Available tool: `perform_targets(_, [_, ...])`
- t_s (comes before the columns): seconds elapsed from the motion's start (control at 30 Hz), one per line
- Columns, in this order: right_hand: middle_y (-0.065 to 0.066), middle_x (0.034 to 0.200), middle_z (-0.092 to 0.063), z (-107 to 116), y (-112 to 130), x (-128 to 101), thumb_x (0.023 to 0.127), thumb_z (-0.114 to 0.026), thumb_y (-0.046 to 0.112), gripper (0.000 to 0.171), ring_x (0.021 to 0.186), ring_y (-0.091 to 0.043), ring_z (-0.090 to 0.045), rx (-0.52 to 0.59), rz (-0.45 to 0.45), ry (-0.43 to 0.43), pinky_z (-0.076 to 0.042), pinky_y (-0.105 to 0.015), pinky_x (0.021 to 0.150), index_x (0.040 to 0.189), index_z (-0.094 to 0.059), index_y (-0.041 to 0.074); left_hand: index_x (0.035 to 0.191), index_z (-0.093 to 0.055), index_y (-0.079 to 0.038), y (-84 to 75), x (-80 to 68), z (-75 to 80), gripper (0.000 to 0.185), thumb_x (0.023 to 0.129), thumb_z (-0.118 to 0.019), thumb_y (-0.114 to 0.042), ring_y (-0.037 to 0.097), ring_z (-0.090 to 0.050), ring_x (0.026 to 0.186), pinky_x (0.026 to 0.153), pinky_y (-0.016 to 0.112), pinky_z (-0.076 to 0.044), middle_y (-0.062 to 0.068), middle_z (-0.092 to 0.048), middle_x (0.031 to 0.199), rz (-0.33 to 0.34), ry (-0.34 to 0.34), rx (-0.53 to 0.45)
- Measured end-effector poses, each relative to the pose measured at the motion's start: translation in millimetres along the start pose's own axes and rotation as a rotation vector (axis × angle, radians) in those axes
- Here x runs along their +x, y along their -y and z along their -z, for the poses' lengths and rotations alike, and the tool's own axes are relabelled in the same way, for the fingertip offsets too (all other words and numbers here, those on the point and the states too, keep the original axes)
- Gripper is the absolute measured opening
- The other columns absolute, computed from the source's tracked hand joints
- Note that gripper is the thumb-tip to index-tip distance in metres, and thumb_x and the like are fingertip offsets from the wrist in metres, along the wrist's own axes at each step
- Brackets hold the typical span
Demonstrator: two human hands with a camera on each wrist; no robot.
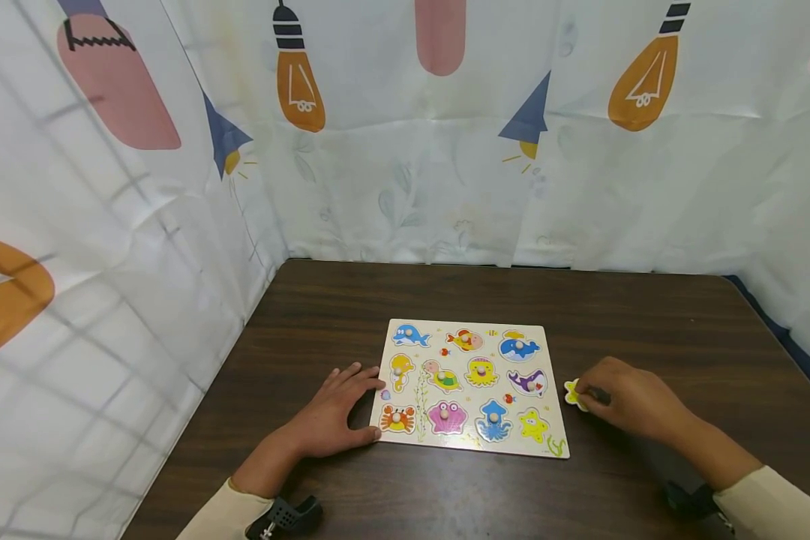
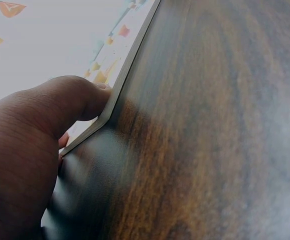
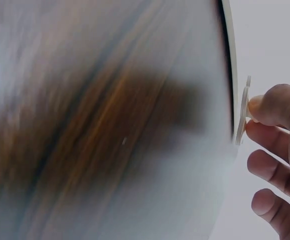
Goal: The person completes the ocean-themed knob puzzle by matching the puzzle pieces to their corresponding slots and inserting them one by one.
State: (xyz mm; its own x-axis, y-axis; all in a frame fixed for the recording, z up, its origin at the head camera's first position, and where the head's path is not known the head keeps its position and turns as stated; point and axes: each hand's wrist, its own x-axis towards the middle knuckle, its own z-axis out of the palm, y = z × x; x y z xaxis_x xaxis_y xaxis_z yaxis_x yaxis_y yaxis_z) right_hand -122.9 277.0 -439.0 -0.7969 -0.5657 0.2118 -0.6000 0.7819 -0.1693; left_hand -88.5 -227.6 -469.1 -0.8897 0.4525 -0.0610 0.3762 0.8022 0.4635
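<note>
A wooden peg puzzle board (image 1: 405, 397) with sea animals lies on the table. My left hand (image 1: 334, 412) rests at its left side, fingers spread along the edge. In the left wrist view, the thumb (image 2: 70, 100) lies on the board's corner. Right of the board, my right hand (image 1: 631, 397) pinches a yellow star puzzle piece (image 1: 573, 395) between thumb and index finger. The piece (image 3: 242, 115) shows edge-on in the right wrist view, with the other fingers loosely bent. A yellow star picture (image 1: 533, 426) without a knob shows at the board's lower right.
Knobbed pieces fill other places on the board, among them a blue squid (image 1: 493, 421), a pink piece (image 1: 447, 418) and a crab (image 1: 397, 419). The dark wooden table (image 1: 472, 491) meets a printed white curtain (image 1: 405, 187) at the back and left.
</note>
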Motion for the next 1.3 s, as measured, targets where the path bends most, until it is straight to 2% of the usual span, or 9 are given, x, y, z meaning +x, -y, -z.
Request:
perform_targets(0.2, [0.014,0.093,-0.065,0,12,1,0.076,-0.090,0.017,0.023,0.084,-0.005,-0.059,0.002,0.074,-0.054,-0.053,-0.027,0.060,0.088,-0.075,0.029,0.148,-0.051,-0.025,0.9,-0.4,-0.2,0.071,0.088,-0.073,-0.058,0.031,-0.019,0.154,0.122,0.060,-0.009,-0.002,-0.036,0.163,-0.002,0.000,0.003])
perform_targets(0.5, [0.016,0.092,-0.063,-5,26,3,0.074,-0.091,0.016,0.025,0.081,-0.001,-0.055,0.070,0.155,-0.082,-0.051,-0.022,0.058,0.088,-0.075,0.028,0.148,-0.051,-0.026,0.5,0.3,0.8,0.072,0.088,-0.072,-0.059,0.031,-0.018,0.154,0.123,0.060,-0.009,-0.003,-0.035,0.163,-0.009,-0.002,-0.004])
perform_targets(0.8, [0.019,0.093,-0.062,-13,35,5,0.074,-0.091,0.015,0.026,0.085,-0.001,-0.056,0.100,0.231,-0.096,-0.052,-0.023,0.061,0.089,-0.074,0.029,0.147,-0.051,-0.024,-0.8,0.2,2.0,0.071,0.088,-0.073,-0.056,0.032,-0.019,0.154,0.122,0.060,-0.009,-0.001,-0.036,0.162,-0.019,-0.003,0.002])
perform_targets(1.3, [0.022,0.093,-0.061,-23,49,9,0.078,-0.090,0.019,0.024,0.085,0.000,-0.054,0.127,0.270,-0.064,-0.052,-0.024,0.064,0.089,-0.073,0.032,0.147,-0.052,-0.024,-1.0,-0.5,1.2,0.070,0.088,-0.073,-0.056,0.032,-0.019,0.154,0.123,0.059,-0.009,-0.001,-0.036,0.162,-0.014,-0.002,0.004])
